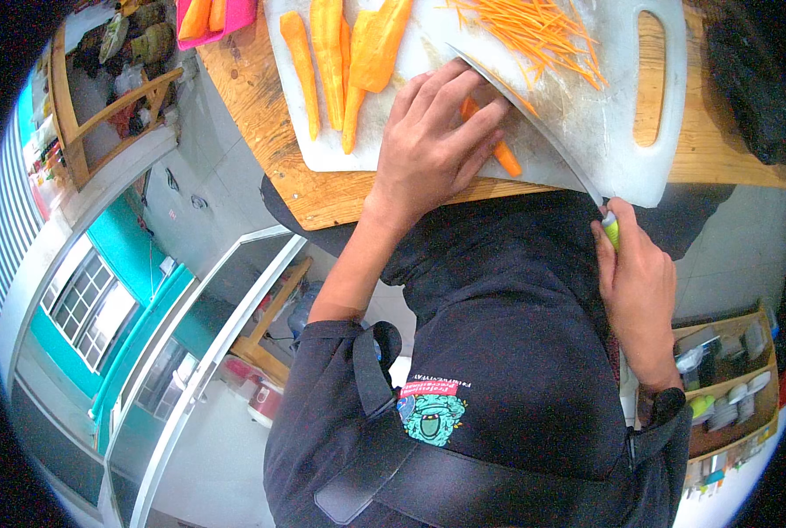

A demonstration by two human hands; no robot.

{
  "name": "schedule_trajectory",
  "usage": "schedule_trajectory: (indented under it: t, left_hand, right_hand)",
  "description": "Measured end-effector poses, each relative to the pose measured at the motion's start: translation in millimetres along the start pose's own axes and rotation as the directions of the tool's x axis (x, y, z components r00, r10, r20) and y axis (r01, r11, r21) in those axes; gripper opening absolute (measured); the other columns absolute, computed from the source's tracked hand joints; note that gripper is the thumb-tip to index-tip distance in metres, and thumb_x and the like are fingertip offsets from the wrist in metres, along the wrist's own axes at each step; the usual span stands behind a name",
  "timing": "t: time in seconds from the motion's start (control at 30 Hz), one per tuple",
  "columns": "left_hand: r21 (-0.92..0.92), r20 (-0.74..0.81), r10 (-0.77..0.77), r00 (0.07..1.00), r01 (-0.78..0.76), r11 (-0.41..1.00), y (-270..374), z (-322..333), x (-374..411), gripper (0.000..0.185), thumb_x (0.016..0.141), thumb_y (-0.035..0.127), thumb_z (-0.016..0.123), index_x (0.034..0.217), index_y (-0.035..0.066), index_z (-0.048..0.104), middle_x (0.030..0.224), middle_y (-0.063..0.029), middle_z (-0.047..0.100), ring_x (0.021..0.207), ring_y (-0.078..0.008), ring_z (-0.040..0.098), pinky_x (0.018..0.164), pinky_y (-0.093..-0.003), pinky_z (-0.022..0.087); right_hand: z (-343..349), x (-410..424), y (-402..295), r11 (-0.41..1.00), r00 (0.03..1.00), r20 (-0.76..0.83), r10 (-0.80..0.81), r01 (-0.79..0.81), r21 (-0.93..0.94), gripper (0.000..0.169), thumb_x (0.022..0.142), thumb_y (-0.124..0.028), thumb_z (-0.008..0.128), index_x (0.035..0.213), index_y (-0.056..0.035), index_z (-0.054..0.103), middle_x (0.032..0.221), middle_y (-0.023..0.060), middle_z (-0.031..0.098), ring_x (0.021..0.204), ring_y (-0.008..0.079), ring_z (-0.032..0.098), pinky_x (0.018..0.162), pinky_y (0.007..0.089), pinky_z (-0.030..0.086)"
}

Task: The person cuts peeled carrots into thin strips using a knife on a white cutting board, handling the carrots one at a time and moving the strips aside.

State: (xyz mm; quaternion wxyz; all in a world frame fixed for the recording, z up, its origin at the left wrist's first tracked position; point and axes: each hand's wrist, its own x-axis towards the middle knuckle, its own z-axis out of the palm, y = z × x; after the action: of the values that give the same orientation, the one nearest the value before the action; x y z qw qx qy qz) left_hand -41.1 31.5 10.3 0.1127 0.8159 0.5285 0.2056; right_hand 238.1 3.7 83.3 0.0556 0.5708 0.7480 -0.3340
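My right hand (637,277) grips the green and white handle of a kitchen knife (538,122), its long blade slanting up and left over a white plastic cutting board (564,162). With bent fingers, my left hand (436,132) presses a carrot piece (506,158) onto the board beside the blade; part of that piece is hidden under the fingers. A thin orange sliver lies along the blade. Beyond the knife is a pile of carrot strips (531,30). Several peeled carrots (327,59) lie on the board's left part.
The board rests on a wooden table (248,86), whose near edge runs close to my body. A pink container (231,30) with carrots stands at the upper left. A dark object (753,92) lies at the table's right. Wooden shelves (729,389) stand to the lower right.
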Motion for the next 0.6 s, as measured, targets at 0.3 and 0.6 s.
schedule_trajectory:
  t: [0.3, 0.6]
  left_hand:
    - [0.004, -0.011, 0.000, 1.000, 0.000, 1.000, 0, 1, 1, 0.026, 0.085, 0.025, 0.075, 0.109, 0.017, 0.069, 0.126, -0.0083, 0.059, 0.124, -0.0296, 0.057, 0.102, -0.0487, 0.045]
    - [-0.008, -0.008, -0.010, 1.000, 0.010, 1.000, 2, -2, 2, 0.026, 0.085, 0.024, 0.074, 0.109, 0.017, 0.069, 0.125, -0.0079, 0.060, 0.124, -0.0288, 0.057, 0.102, -0.0478, 0.045]
  right_hand:
    - [-8, 2, -3, 0.999, 1.000, 0.029, 0.005, -0.004, -0.035, 0.033, 0.098, -0.026, 0.064, 0.125, -0.0103, 0.054, 0.080, 0.0181, 0.066, 0.068, 0.0420, 0.067, 0.057, 0.0534, 0.052]
    - [-8, 2, -6, 0.999, 0.999, 0.038, 0.014, -0.012, -0.046, 0.030, 0.099, -0.026, 0.063, 0.122, -0.0099, 0.054, 0.078, 0.0187, 0.066, 0.067, 0.0425, 0.067, 0.056, 0.0537, 0.052]
